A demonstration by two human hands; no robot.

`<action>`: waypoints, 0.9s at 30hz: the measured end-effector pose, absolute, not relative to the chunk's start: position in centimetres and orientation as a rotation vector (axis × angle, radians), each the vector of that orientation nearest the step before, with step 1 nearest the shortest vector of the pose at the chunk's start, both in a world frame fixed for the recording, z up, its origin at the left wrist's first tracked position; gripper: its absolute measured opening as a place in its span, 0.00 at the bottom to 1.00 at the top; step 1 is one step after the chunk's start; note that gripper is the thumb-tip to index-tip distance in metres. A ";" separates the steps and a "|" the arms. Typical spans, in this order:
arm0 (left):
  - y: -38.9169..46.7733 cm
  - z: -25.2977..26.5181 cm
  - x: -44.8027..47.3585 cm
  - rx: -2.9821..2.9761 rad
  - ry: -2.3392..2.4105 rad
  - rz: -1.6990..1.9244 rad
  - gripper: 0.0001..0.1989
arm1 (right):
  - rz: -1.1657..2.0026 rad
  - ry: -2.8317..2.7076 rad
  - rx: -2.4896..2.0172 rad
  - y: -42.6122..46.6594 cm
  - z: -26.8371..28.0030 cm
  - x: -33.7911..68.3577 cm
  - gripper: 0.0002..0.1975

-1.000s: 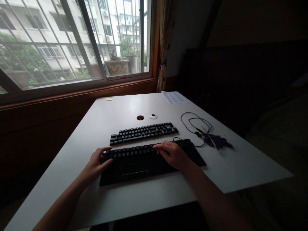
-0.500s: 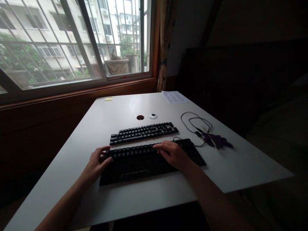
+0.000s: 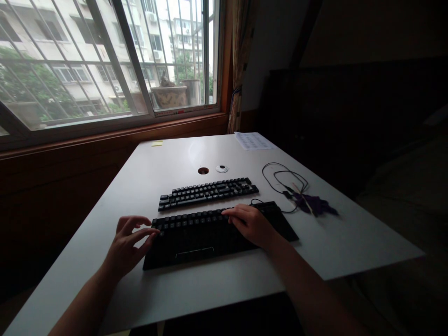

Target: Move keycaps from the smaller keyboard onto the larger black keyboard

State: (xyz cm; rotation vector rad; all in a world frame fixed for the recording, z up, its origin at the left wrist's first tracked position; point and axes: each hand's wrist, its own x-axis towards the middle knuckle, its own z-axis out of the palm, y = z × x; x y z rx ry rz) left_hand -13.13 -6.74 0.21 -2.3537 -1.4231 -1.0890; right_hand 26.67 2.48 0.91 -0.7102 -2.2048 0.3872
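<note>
A black keyboard base (image 3: 196, 240) lies nearest me, with two upper rows of dark keycaps and a bare-looking dark area below them. At its left end, my left hand (image 3: 128, 242) has thumb and index finger closed in a pinch on a small dark keycap (image 3: 161, 233) at the start of the third row. The other fingers curl above the edge. My right hand (image 3: 250, 224) rests over the right part of the base, fingers stretched out, fingertips touching the upper key rows. Just beyond lies a keyboard-shaped set of loose black keycaps (image 3: 208, 192).
A white table (image 3: 350, 247) carries everything. On the right are a coiled black cable (image 3: 276, 163) and a purple cloth (image 3: 317, 204) with a thin stick. Farther back are a cable hole (image 3: 203, 171), its round cover (image 3: 221, 169), printed paper (image 3: 254, 141) and a yellow note (image 3: 157, 143).
My left hand has shifted left and lower, its thumb and index finger coming together at the keyboard's left end. My right hand stays in place.
</note>
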 end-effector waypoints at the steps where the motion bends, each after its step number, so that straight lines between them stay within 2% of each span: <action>1: -6.7 0.2 -13.1 -2.359 -1.389 -1.069 0.08 | 0.383 -2.206 -0.710 2.5 0.9 26.7 0.15; 13: -5.5 -1.0 -12.5 -2.530 -1.388 -1.064 0.03 | 0.391 -2.204 -0.696 2.4 0.7 26.6 0.15; 27: -5.5 -0.8 -13.0 -2.562 -1.414 -1.070 0.07 | 0.367 -2.220 -0.696 2.5 0.8 26.6 0.14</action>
